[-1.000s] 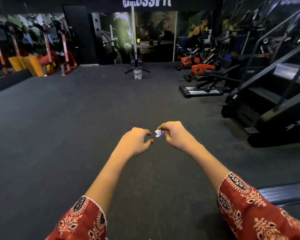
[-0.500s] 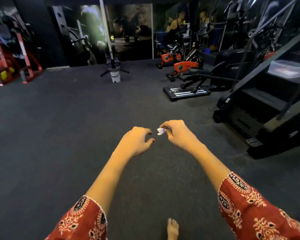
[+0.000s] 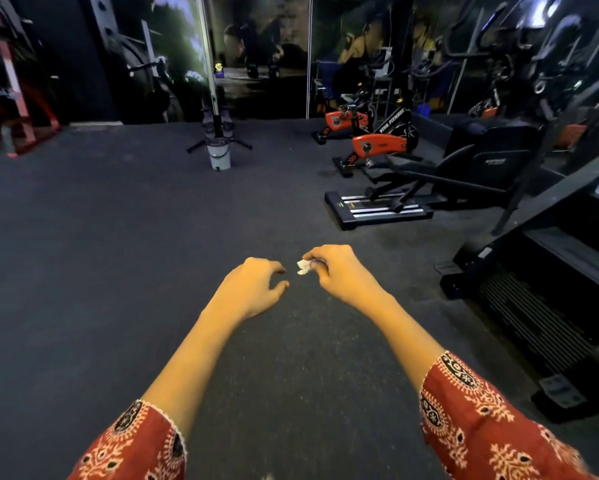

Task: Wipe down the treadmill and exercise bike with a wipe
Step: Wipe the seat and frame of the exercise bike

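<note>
Fingers (image 3: pixel 313 263) of right hand (image 3: pixel 339 275) pinch small crumpled wipe (image 3: pixel 303 267), frame centre; left hand (image 3: pixel 253 289) loosely curled, empty. Step: approach, no wiping begun. Exercise bike (image 3: pixel 379 143) upper right, well apart. Next: close distance, unfold wipe.

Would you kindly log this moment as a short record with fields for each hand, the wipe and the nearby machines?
left hand: empty, fingers loosely curled, over the floor
right hand: pinching the wipe
wipe: small, white, crumpled, touching no machine
exercise bike: red and black, ahead on the right, untouched
stepped black machine: close on the right, untouched
bucket: far, beside a pole
</note>
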Tool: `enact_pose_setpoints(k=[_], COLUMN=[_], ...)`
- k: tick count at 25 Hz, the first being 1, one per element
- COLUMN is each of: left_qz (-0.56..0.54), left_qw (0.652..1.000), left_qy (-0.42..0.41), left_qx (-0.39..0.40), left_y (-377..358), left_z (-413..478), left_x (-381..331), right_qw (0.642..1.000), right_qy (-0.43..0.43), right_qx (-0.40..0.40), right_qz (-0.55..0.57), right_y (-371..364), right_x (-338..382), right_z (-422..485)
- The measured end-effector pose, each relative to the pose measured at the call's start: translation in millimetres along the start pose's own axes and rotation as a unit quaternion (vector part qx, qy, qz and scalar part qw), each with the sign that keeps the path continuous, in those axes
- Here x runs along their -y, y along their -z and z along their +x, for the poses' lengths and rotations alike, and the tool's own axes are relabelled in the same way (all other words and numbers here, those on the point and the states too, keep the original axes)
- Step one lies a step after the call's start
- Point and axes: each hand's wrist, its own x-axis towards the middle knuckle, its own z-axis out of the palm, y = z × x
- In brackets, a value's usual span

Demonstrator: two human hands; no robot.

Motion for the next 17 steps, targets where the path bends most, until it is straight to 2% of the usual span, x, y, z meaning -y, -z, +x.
enact_pose_setpoints(k=[4, 7, 12, 17], left_qz=[-0.016, -0.013, -0.023, -0.007], left_qw=[1.0, 1.0, 0.999, 1.0], left_qy=[-0.009, -0.011, -0.023, -0.01], left_qx=[-0.001, 0.014, -0.011, 0.005], left_y=[-12.3, -1.0, 27.7, 14.1], left_z=[141.2, 257.6, 427.4, 595.0], left_x=[49.7, 93.1, 155.3, 230.6], right_qw=[1.0, 1.0, 0.999, 0.999], right_qy=[0.007, 0.001, 0.01, 0.006], right_qx=[0.017, 0.006, -0.039, -0.019], right_qz=[-0.012, 0.003, 0.035, 0.031], right_y=[-27.0, -28.5, -33.9, -68.5], right_x=[-55.2, -81.4, -117.7, -191.4], right_z=[144.4, 266.0, 434.3, 607.1])
